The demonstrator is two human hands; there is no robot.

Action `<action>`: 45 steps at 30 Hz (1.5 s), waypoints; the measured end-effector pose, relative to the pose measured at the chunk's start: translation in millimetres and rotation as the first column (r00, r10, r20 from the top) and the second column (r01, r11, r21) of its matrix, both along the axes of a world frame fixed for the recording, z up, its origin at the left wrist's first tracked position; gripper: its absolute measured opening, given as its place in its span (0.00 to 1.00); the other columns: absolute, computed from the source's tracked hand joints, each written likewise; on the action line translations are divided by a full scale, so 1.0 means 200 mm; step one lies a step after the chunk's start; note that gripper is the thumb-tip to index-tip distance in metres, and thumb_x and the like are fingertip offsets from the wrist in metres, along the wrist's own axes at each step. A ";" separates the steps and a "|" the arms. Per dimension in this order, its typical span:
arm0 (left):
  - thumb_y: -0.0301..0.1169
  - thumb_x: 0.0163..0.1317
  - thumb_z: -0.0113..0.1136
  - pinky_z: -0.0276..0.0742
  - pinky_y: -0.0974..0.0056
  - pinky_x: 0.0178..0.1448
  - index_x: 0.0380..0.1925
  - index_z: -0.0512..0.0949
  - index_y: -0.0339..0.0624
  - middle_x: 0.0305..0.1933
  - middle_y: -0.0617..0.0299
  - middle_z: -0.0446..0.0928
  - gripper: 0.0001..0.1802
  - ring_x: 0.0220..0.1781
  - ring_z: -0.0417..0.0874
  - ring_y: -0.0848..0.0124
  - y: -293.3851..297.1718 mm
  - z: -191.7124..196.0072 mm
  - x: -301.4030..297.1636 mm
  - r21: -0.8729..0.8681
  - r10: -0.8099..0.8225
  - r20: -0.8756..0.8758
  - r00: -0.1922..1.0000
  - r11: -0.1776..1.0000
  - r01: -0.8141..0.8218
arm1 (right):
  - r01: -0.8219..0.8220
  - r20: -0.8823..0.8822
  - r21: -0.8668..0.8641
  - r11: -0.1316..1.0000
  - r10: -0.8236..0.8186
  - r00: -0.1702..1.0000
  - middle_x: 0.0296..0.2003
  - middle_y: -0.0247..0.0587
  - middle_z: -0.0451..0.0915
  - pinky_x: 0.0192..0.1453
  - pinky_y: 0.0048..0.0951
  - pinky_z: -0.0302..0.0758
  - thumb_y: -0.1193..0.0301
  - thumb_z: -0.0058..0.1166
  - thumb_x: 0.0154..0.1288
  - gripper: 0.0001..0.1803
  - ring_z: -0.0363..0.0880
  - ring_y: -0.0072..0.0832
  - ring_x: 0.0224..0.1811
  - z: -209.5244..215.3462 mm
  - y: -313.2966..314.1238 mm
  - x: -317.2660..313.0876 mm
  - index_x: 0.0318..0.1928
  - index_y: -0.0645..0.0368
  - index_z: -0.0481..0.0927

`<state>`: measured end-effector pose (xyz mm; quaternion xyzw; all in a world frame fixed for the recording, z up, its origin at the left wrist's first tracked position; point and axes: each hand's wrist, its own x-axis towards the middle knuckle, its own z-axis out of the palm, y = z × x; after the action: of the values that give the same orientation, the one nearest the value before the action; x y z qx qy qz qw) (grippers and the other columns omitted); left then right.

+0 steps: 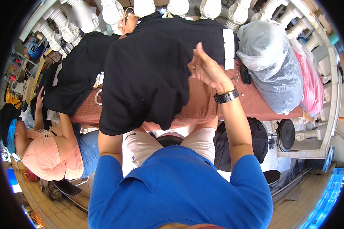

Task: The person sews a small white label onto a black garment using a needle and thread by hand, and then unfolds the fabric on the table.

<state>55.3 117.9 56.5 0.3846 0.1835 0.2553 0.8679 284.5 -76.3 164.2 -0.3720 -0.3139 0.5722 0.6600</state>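
A black cloth garment (pixel 145 76) hangs raised and bunched in front of me, above the table. My left forearm (pixel 110 144) runs up underneath it, and the cloth hides that hand and its fingers. At the cloth's right edge is my right hand (pixel 210 72), with a dark watch (pixel 226 96) on the wrist. Its fingers are stretched and the thumb points up; whether the fingertips touch the cloth I cannot tell. More black fabric (pixel 202 34) lies flat behind, with a white strip (pixel 229 49) of paper or label along its right side.
A brown cloth (pixel 256 101) covers the table. Filled plastic bags, one greyish (pixel 273 68) and one pink (pixel 310 82), stand at the right beside a small black object (pixel 245 75). White balusters (pixel 178 8) line the back. A co-worker in peach (pixel 46 154) sits at the left, near more black fabric (pixel 78 72).
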 end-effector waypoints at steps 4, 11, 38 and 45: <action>0.51 0.77 0.43 0.68 0.48 0.71 0.67 0.68 0.40 0.70 0.53 0.67 0.30 0.69 0.71 0.57 0.02 0.03 0.02 0.000 -0.011 0.017 1.000 1.000 0.011 | -0.249 0.162 -0.033 0.968 0.251 0.954 0.45 0.44 0.82 0.63 0.34 0.74 0.30 0.24 0.71 0.49 0.81 0.33 0.53 -0.03 -0.03 0.03 0.58 0.64 0.75; 0.51 0.77 0.43 0.67 0.47 0.72 0.67 0.68 0.39 0.71 0.52 0.66 0.31 0.71 0.70 0.56 0.06 0.08 -0.01 0.000 -0.024 0.021 0.999 1.000 0.024 | -0.027 0.139 0.161 0.987 0.004 0.990 0.65 0.38 0.72 0.70 0.37 0.70 0.61 0.59 0.72 0.34 0.71 0.29 0.66 -0.04 -0.05 -0.12 0.71 0.60 0.63; 0.34 0.70 0.60 0.71 0.74 0.39 0.36 0.79 0.46 0.32 0.74 0.78 0.05 0.31 0.74 0.84 0.57 0.32 0.01 0.766 0.408 -0.287 0.866 0.641 -0.048 | 0.661 0.146 0.287 0.693 -0.714 0.684 0.41 0.41 0.84 0.51 0.31 0.81 0.68 0.55 0.74 0.11 0.84 0.28 0.42 0.49 -0.37 0.54 0.48 0.64 0.79; 0.27 0.74 0.43 0.76 0.62 0.51 0.62 0.69 0.47 0.40 0.67 0.77 0.18 0.47 0.82 0.72 0.62 0.59 0.09 0.576 0.357 -0.191 0.914 0.795 -0.190 | 0.668 0.288 0.308 0.678 -0.735 0.613 0.42 0.41 0.84 0.53 0.30 0.78 0.68 0.56 0.72 0.12 0.83 0.28 0.44 0.54 -0.43 0.71 0.46 0.65 0.80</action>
<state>72.5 241.3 174.9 0.6179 0.2823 0.3618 0.6385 426.4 -162.9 271.4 -0.5134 -0.3143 0.1521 0.7839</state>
